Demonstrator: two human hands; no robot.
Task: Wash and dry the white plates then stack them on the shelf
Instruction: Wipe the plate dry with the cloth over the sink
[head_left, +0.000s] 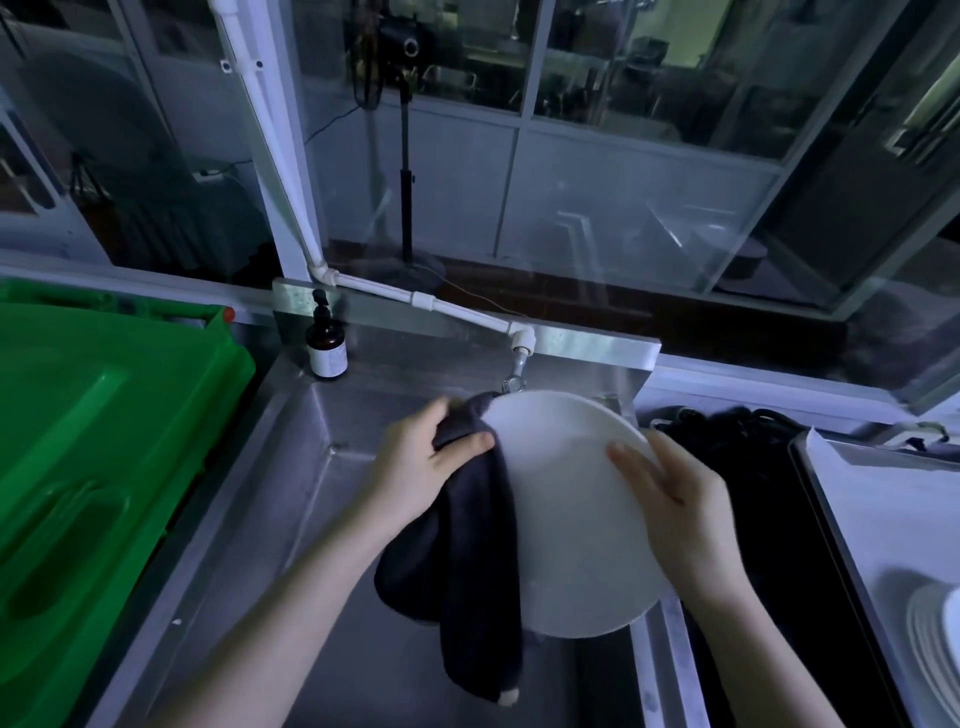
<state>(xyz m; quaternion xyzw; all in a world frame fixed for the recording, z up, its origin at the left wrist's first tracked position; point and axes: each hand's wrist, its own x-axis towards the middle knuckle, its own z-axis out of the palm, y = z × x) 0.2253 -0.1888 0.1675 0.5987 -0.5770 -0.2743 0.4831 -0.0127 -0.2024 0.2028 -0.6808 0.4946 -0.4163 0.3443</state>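
Over the steel sink (291, 467) I hold a white plate (566, 519) tilted up on edge. My right hand (680, 499) grips its right rim, fingers spread across the face. My left hand (421, 462) grips a dark cloth (462, 561) against the plate's left rim; the cloth hangs down below the hand. A stack of white plates (935, 639) sits at the lower right on a pale surface (893, 509).
A brown pump bottle (326, 347) stands at the sink's back left corner. The tap (517, 371) juts from a white pipe behind the plate. A green plastic bin lid (93, 441) fills the left. Dark cables (737, 431) lie right of the sink.
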